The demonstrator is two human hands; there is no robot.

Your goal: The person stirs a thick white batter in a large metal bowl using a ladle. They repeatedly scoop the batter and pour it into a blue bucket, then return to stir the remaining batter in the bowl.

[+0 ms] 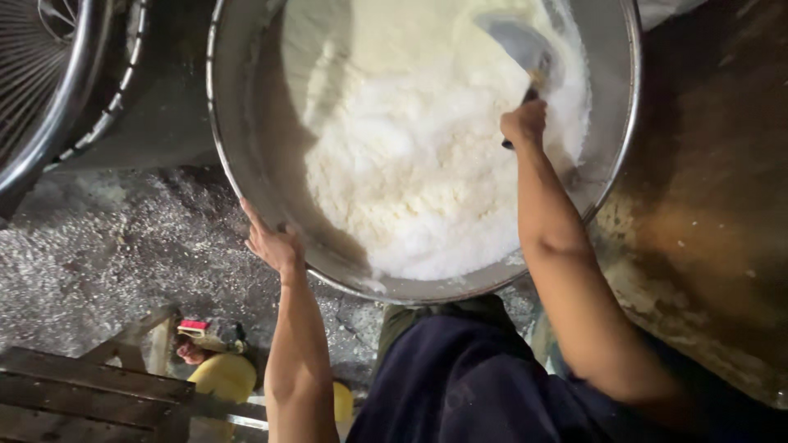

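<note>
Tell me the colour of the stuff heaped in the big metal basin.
The grated material in the basin is white to creamy off-white, seen in the head view.
</note>
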